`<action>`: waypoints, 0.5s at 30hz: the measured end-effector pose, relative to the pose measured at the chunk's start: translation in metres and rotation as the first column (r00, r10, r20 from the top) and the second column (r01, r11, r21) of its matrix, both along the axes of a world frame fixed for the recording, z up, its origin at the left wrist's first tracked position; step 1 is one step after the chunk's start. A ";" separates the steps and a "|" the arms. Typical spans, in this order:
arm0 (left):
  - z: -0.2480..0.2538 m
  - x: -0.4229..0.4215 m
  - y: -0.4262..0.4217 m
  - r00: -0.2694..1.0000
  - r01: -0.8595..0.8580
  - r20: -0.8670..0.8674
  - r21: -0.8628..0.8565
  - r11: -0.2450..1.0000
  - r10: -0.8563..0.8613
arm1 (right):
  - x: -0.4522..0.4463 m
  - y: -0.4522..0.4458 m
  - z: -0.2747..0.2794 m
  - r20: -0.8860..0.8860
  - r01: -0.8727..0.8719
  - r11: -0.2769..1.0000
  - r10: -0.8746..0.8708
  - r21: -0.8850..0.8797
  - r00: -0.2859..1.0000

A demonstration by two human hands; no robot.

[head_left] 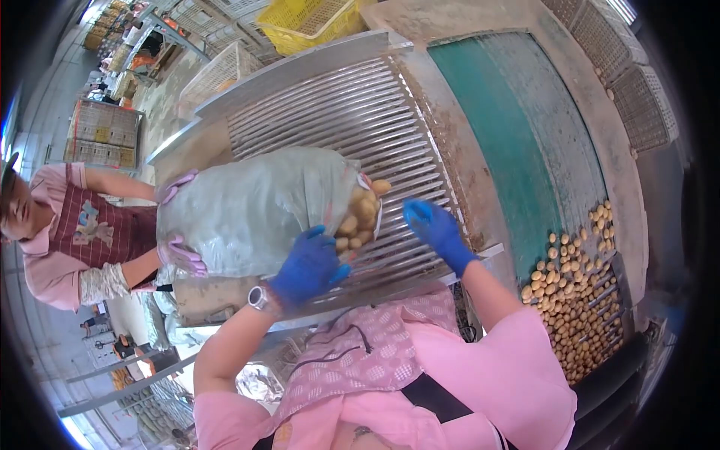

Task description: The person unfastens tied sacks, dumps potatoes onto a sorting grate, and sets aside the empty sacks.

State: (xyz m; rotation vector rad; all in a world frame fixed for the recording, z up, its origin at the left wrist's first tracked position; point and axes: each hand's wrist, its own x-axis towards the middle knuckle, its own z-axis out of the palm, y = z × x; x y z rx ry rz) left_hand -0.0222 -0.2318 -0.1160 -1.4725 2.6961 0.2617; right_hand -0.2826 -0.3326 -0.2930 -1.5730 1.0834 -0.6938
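A large pale green plastic sack [251,206] lies on its side across a metal slatted rack [405,142]. Potatoes [361,217] show at its open mouth, which faces right. My left hand [306,264], in a blue glove, is at the lower edge of the sack near the mouth, its fingers bent against the plastic. My right hand [441,231], also blue-gloved, hovers over the slats right of the mouth, fingers extended and holding nothing. A co-worker's lilac-gloved hands, one high [178,185] and one low [181,255], press on the closed end of the sack.
The co-worker [90,217] in a dark red apron stands at the left. A green conveyor belt [491,120] runs along the right, with many potatoes [574,300] at its near end. Yellow [311,30] and white crates [217,79] stand beyond the rack; more crates [637,105] are stacked far right.
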 end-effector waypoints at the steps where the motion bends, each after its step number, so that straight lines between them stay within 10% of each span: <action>1: 0.005 0.001 0.004 1.000 -0.026 0.005 -0.033 0.999 0.026 | 0.015 -0.011 -0.033 -0.018 0.121 0.986 -0.124 -0.114 0.992; 4: 0.021 -0.018 0.014 0.970 -0.136 -0.220 -0.131 0.982 0.105 | 0.067 -0.026 -0.068 0.408 -0.101 0.987 0.044 0.121 0.912; 7: 0.033 -0.034 0.040 0.889 -0.311 -0.407 -0.203 0.929 0.209 | 0.088 -0.038 -0.155 0.347 -0.323 0.942 0.334 -0.091 0.876; 9: 0.033 -0.027 0.065 0.857 -0.417 -0.421 -0.230 0.879 0.296 | 0.066 -0.027 -0.106 0.448 -0.290 0.871 0.091 0.397 0.889; 15: -0.060 0.039 0.146 0.627 -0.746 -0.534 -0.204 0.633 0.567 | -0.022 -0.026 -0.044 0.225 -0.057 0.861 -0.067 0.505 0.972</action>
